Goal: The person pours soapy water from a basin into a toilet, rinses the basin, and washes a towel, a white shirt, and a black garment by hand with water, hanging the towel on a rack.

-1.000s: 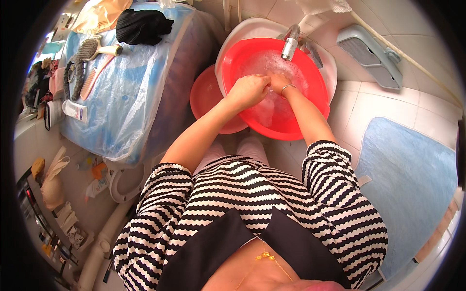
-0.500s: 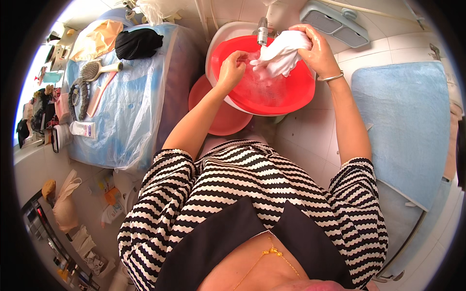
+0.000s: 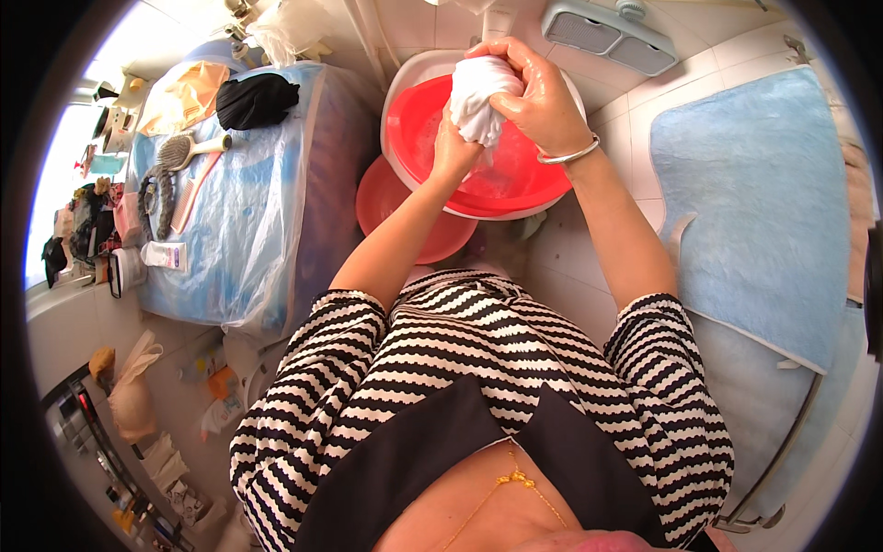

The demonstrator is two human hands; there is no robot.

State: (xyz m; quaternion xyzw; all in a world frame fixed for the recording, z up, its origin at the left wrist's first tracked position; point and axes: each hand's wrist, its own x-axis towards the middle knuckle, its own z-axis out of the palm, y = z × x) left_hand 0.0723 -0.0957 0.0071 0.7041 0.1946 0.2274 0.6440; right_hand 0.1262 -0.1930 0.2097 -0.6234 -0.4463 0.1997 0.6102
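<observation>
A bunched wet white cloth (image 3: 480, 92) is held up over a red basin (image 3: 529, 179) that sits in the white sink (image 3: 390, 138). My right hand (image 3: 538, 101) grips its upper right side, fingers curled over the top and thumb pressed against the front. My left hand (image 3: 452, 147) is closed on the cloth from below left, with most of its fingers hidden behind the fabric. Some water lies in the basin under the hands. The faucet seen earlier is now covered by my right hand and the cloth.
A second red basin (image 3: 386, 198) stands lower, left of the sink. Further left, a plastic-covered surface (image 3: 253, 202) bears a hairbrush (image 3: 184, 150), a comb (image 3: 193, 193), a white tube (image 3: 166, 256) and black cloth (image 3: 258, 101). A blue towel (image 3: 745, 212) hangs at right.
My right hand has brought the cloth left and slightly down. My left hand, apart from it before, has moved right and taken hold of it. The whole view has shifted slightly.
</observation>
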